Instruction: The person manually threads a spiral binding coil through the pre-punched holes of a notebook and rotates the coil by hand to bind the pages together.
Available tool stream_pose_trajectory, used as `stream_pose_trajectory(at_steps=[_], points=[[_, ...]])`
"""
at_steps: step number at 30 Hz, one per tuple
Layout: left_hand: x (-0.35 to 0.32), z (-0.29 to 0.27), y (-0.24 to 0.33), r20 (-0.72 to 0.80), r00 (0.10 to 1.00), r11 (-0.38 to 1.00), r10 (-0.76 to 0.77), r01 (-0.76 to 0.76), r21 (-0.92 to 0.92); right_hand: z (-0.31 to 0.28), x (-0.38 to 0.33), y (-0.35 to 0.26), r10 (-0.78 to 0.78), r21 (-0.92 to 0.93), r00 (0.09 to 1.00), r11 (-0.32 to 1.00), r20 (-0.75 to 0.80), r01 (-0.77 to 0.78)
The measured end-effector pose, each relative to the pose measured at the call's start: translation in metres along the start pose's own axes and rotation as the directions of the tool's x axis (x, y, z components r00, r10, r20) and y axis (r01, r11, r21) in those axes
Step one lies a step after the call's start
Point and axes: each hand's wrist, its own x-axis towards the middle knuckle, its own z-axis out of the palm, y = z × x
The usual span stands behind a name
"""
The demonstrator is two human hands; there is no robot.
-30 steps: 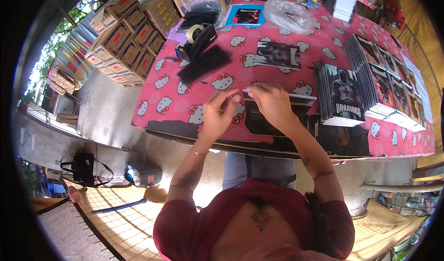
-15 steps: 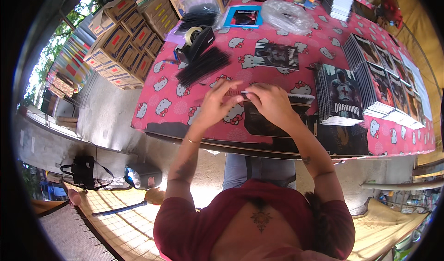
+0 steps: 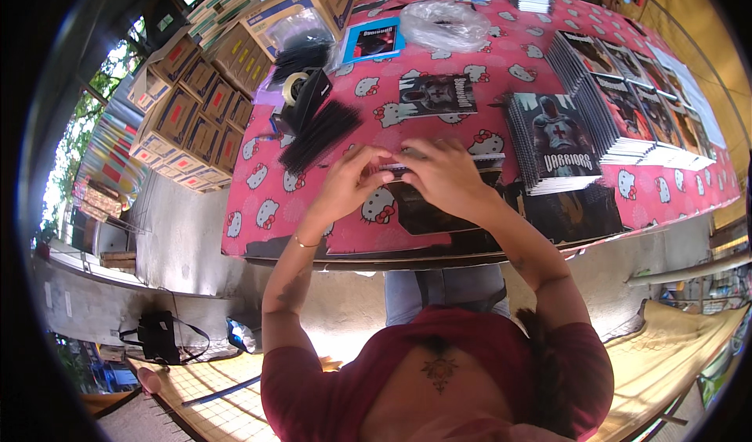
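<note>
In front of me a dark-covered notebook (image 3: 431, 209) lies near the table's front edge, its bound edge facing away from me. My right hand (image 3: 442, 174) is closed over that far edge, fingers bent onto the binding. At the left end of the same edge, my left hand (image 3: 351, 185) has its thumb and fingertips drawn together; anything thin between them is too small to make out. Beyond my left hand lies a bundle of thin black binding coils (image 3: 319, 138). A loose notebook cover with an armoured figure (image 3: 437, 95) lies farther off.
Stacked spiral notebooks (image 3: 554, 140) stand at my right, with more notebook stacks (image 3: 627, 117) behind. A black tape dispenser (image 3: 305, 97), a blue sheet with a dark cover (image 3: 374, 41) and a clear plastic roll (image 3: 445, 27) lie farther back. Cardboard boxes (image 3: 188, 121) are piled left of the table.
The view has shifted, so the table's contents appear farther left. My left fingertips have come closer together and nearer the notebook's edge. My right hand stays on the binding.
</note>
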Motion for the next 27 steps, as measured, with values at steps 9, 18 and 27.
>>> stream_pose_trajectory(at_steps=[9, 18, 27], points=[[0.007, 0.004, -0.011, 0.027, 0.994, 0.983, 0.102, -0.105, 0.151, -0.013, -0.009, 0.01, 0.185, 0.005, 0.973, 0.982, 0.134, -0.188], [0.01, 0.026, 0.001, -0.062, 0.991, 0.884, 0.116, -0.075, 0.461, -0.009, -0.006, 0.018, 0.159, 0.028, 0.98, 0.986, 0.123, -0.164], [-0.054, 0.102, -0.013, -0.263, 0.957, 0.78, 0.12, 0.073, 0.622, -0.011, -0.002, 0.014, 0.165, -0.034, 0.974, 0.986, 0.158, -0.162]])
